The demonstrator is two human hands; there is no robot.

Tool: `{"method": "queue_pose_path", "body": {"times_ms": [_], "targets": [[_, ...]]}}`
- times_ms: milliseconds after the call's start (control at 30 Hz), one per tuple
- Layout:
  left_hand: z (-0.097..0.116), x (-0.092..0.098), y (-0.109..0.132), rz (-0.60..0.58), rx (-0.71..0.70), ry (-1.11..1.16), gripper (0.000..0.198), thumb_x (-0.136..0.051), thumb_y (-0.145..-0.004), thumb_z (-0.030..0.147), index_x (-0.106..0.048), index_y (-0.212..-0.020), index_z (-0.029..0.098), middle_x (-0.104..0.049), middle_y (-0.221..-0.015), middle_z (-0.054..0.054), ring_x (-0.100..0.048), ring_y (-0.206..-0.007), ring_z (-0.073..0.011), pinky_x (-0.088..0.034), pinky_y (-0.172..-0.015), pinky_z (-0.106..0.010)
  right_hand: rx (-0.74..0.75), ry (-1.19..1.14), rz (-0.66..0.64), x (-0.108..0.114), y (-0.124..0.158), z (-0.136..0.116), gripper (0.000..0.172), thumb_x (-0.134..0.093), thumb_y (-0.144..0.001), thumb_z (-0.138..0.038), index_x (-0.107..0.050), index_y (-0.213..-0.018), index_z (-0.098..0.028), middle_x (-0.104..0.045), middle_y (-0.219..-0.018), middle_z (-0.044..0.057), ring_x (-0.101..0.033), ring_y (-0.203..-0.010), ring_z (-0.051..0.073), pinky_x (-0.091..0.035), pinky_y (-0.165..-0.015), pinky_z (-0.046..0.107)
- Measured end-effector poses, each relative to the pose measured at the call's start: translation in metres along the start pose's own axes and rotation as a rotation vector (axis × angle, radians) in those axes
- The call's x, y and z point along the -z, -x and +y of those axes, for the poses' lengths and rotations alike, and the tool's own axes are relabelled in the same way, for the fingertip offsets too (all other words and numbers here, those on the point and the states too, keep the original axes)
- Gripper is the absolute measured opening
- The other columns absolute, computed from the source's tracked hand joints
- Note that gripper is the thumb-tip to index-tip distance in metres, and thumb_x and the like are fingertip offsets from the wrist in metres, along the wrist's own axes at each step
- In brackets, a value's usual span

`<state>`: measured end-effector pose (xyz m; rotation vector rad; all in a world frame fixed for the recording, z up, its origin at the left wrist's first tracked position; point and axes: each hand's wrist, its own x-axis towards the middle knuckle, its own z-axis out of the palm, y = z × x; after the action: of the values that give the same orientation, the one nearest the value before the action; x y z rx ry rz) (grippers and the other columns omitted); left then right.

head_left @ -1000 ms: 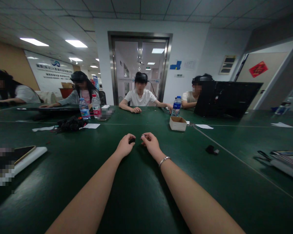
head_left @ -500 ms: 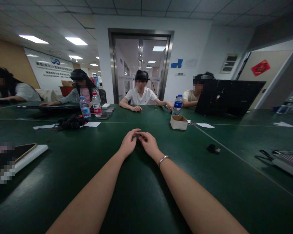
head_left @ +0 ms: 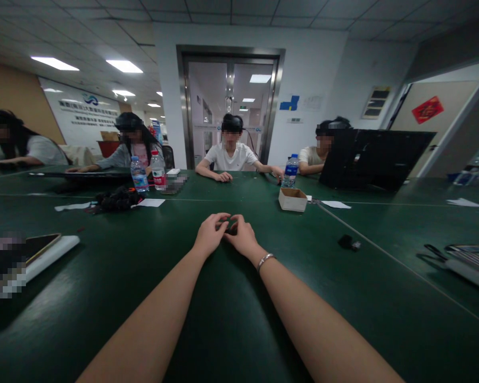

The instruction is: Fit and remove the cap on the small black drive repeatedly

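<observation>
Both my arms reach forward over a dark green table [head_left: 104,276]. My left hand [head_left: 208,235] and my right hand [head_left: 241,236] meet at the fingertips in the middle of the table. Their fingers are curled together around a small dark object [head_left: 231,230] held between them; it is too small to name. A silver bracelet [head_left: 264,259] sits on my right wrist.
A small cardboard box [head_left: 292,200] stands beyond my hands; a small black item [head_left: 348,242] lies to the right. Water bottles [head_left: 138,175], a black bundle [head_left: 115,199], paper sheets, an open laptop [head_left: 373,159] and a phone on a white slab [head_left: 43,250] surround. Several people sit across.
My hands were apart, each pinching a small piece; they have come together, and the fingers now close around one dark object between them.
</observation>
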<state>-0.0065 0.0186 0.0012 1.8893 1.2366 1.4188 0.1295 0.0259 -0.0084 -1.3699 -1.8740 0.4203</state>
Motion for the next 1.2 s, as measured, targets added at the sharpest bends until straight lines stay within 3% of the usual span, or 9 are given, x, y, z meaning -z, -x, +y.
{"method": "queue_pose_path", "body": {"times_ms": [100,167,333,467,700,867,1200], "targets": [[-0.002,0.002,0.0,0.001,-0.015,-0.02,0.018,-0.056,-0.08,0.024,-0.069,-0.093,0.024,-0.065,-0.096,-0.005,-0.062,-0.087,-0.0161,-0.05,-0.081,-0.028,0.012,0.087,-0.026,0.001,0.0,0.0,0.021,-0.068,-0.07,-0.031,-0.06,-0.086,-0.021,-0.061,-0.09,0.005,-0.053,-0.089,0.021,-0.04,-0.082,0.038],[-0.004,0.003,-0.001,0.019,0.008,0.03,0.015,-0.057,-0.08,0.025,-0.068,-0.089,0.023,-0.066,-0.094,-0.005,-0.062,-0.087,-0.0165,-0.051,-0.079,-0.029,0.025,0.027,-0.022,0.002,-0.001,0.002,0.016,-0.064,-0.072,-0.028,-0.061,-0.087,-0.022,-0.063,-0.09,0.004,-0.055,-0.087,0.019,-0.041,-0.08,0.036],[-0.015,0.003,-0.002,0.025,0.192,0.218,0.017,-0.061,-0.076,0.029,-0.064,-0.09,0.019,-0.066,-0.089,-0.007,-0.063,-0.083,-0.0174,-0.054,-0.063,-0.026,0.025,-0.213,0.039,0.001,-0.005,0.009,0.018,-0.061,-0.073,-0.024,-0.063,-0.09,-0.021,-0.065,-0.091,0.003,-0.059,-0.083,0.015,-0.047,-0.077,0.031],[-0.021,0.003,-0.004,-0.016,0.276,0.23,0.021,-0.066,-0.072,0.031,-0.065,-0.087,0.017,-0.065,-0.081,-0.006,-0.062,-0.073,-0.0148,-0.052,-0.06,-0.024,-0.013,-0.348,0.02,0.003,-0.009,0.013,0.023,-0.064,-0.069,-0.022,-0.066,-0.092,-0.018,-0.066,-0.094,0.004,-0.061,-0.082,0.015,-0.049,-0.079,0.033],[-0.017,0.003,-0.006,-0.048,0.328,0.131,0.025,-0.06,-0.075,0.039,-0.064,-0.078,0.014,-0.064,-0.07,-0.004,-0.058,-0.063,-0.0124,-0.048,-0.058,-0.024,-0.083,-0.588,-0.03,0.01,-0.011,0.015,0.024,-0.061,-0.072,-0.022,-0.069,-0.095,-0.017,-0.068,-0.1,0.007,-0.063,-0.08,0.015,-0.051,-0.077,0.033],[-0.021,0.005,-0.008,-0.053,0.363,0.109,0.037,-0.058,-0.073,0.051,-0.063,-0.075,0.014,-0.065,-0.068,-0.004,-0.057,-0.058,-0.0124,-0.047,-0.056,-0.025,-0.109,-0.677,-0.026,0.013,-0.012,0.022,0.032,-0.07,-0.065,-0.025,-0.069,-0.096,-0.018,-0.067,-0.096,0.007,-0.061,-0.087,0.017,-0.049,-0.081,0.034],[-0.004,0.01,-0.002,-0.072,0.355,-0.168,0.06,-0.037,-0.078,0.068,-0.062,-0.06,0.016,-0.059,-0.053,-0.002,-0.053,-0.05,-0.0145,-0.038,-0.054,-0.027,-0.156,-0.851,-0.204,0.024,-0.011,0.028,0.039,-0.077,-0.058,-0.022,-0.068,-0.096,-0.019,-0.065,-0.092,0.004,-0.06,-0.087,0.014,-0.045,-0.085,0.03]]}}
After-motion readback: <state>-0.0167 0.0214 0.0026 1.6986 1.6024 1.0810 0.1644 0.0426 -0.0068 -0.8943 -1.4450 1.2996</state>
